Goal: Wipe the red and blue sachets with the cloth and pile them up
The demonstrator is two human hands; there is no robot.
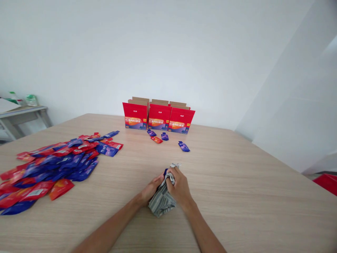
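Just above the table, my right hand (pixel 180 186) is closed on a crumpled grey striped cloth (pixel 162 202), whose loose end hangs down between my wrists. My left hand (pixel 152 188) is closed on a dark blue pouch (pixel 165 172); only a small bit of it shows, the rest being covered by the cloth and my fingers. The cloth presses against the pouch. Farther out lie a few loose pouches: a blue one (pixel 183 146) to the right, a red one (pixel 156 140), and two more blue ones near the boxes.
Three red open-topped cartons (pixel 159 117) stand side by side near the wall. A large heap of red and blue pouches (pixel 63 161) spreads across the table's left side. A side table (pixel 23 109) holds a bottle and other items. Something red (pixel 326 182) shows at the right edge.
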